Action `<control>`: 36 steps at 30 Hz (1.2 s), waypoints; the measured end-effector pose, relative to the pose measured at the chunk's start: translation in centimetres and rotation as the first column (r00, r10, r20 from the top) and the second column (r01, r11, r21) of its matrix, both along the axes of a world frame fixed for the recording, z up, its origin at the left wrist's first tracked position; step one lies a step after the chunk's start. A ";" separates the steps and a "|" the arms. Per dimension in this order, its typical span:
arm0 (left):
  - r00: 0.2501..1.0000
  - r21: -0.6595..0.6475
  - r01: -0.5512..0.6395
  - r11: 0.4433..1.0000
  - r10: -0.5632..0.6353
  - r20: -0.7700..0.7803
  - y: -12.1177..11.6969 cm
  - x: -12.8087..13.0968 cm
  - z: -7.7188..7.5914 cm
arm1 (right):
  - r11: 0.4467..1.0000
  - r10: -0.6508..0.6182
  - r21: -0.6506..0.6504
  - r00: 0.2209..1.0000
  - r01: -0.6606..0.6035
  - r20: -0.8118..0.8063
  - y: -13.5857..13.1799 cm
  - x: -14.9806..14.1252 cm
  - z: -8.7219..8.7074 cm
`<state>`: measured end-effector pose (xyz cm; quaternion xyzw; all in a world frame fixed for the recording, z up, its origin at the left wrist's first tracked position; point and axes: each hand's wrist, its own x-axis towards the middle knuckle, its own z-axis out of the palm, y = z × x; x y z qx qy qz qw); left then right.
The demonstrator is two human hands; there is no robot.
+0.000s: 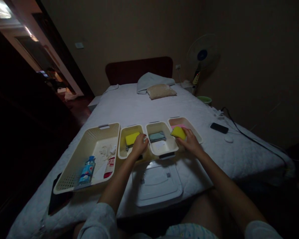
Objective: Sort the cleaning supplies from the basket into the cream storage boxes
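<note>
My right hand (190,142) grips a yellow sponge (178,132) with a dark edge, above the right small bin (196,132), where something pink (179,126) lies. My left hand (140,145) is at the right side of the left small bin (122,146), its fingers curled together. A small pale spot shows at its fingertips, too small to name. Another yellow sponge (132,138) rests in that left bin, on something greyish. Between my hands is the middle small bin (166,147), holding folded grey-green cloths (157,136).
A large cream basket (74,159) at left holds a blue-labelled bottle (87,171), a red-and-white bottle (110,167) and a crumpled white item (107,151). A pale plastic lid (159,186) lies before the bins. Farther right are a phone (219,128) and a cable (249,139).
</note>
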<state>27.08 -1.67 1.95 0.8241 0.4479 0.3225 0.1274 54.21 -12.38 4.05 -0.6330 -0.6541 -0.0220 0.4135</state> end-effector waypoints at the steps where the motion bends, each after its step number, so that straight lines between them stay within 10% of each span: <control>1: 1.000 -0.008 -0.009 1.000 0.009 0.013 0.0 0.2 -0.3 | 1.000 -0.002 -0.004 1.000 0.002 0.005 -0.2 0.3 -0.1; 21: 0.989 -0.079 -0.087 0.993 0.096 0.112 0.1 1.0 -2.1 | 0.981 -0.190 0.035 0.979 0.192 -0.070 0.3 5.4 -2.0; 36: 0.989 -0.089 -0.071 0.994 0.082 0.127 -0.3 1.0 -1.6 | 1.000 -0.012 -0.017 0.998 0.011 -0.066 3.8 -0.1 -0.9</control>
